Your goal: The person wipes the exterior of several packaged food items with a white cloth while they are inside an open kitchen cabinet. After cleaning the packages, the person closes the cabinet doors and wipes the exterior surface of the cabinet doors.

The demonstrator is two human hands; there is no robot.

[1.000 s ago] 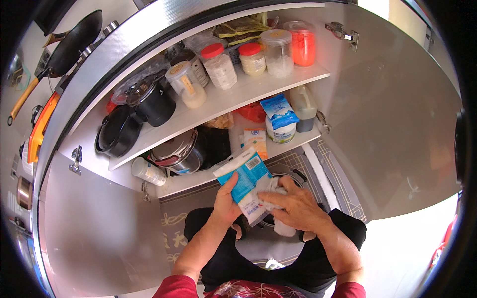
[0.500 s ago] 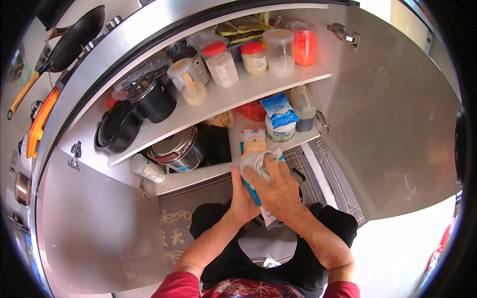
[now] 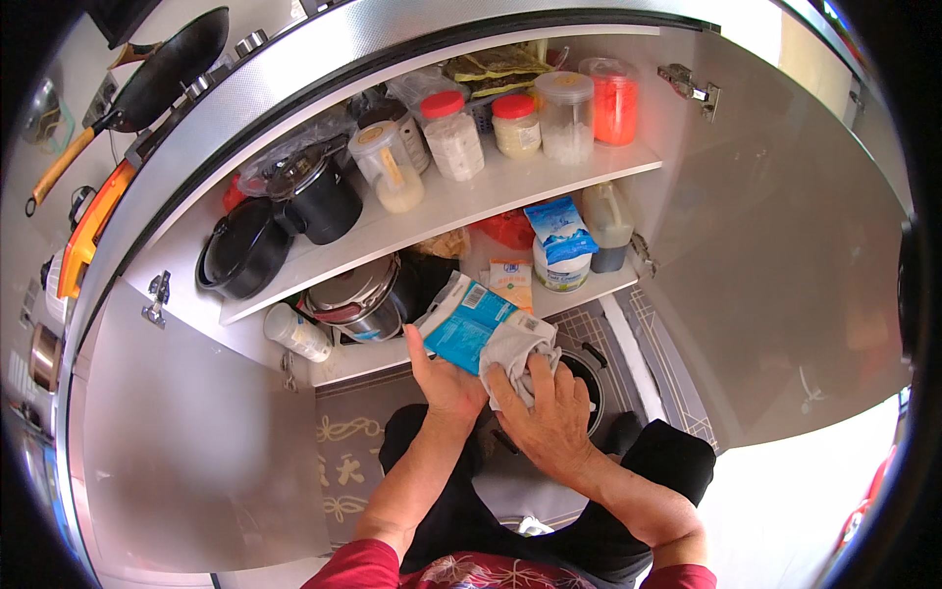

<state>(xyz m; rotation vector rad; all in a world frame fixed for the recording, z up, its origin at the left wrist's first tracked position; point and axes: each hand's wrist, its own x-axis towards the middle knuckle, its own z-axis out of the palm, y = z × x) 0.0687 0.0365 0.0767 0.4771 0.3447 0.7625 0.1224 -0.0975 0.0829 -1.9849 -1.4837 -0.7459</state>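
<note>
My left hand (image 3: 449, 385) supports a flat blue-and-white packet (image 3: 459, 336), thumb up along its near left edge and the other fingers beneath it, mostly hidden. The packet's printed face is turned up in front of the open cabinet. My right hand (image 3: 551, 420) grips a crumpled light grey cloth (image 3: 518, 353) and presses it on the packet's right end. Just beyond, an orange-and-white packet (image 3: 511, 283) stands on the lower shelf. Beside that is a white tub (image 3: 563, 271) with a blue packet (image 3: 560, 230) on top.
The upper shelf (image 3: 442, 214) bears black pots (image 3: 245, 250) and several lidded jars (image 3: 453, 137). Below are a steel pot (image 3: 355, 299), a white canister (image 3: 296, 332) and a jug (image 3: 608, 221). Open doors (image 3: 775, 245) flank me. A dark pot (image 3: 587, 378) sits on the floor mat beneath my hands.
The packet has turned from a narrow, steep view to show its broad blue face, and it has swung left. The cloth stays in my right hand, now at the packet's right end.
</note>
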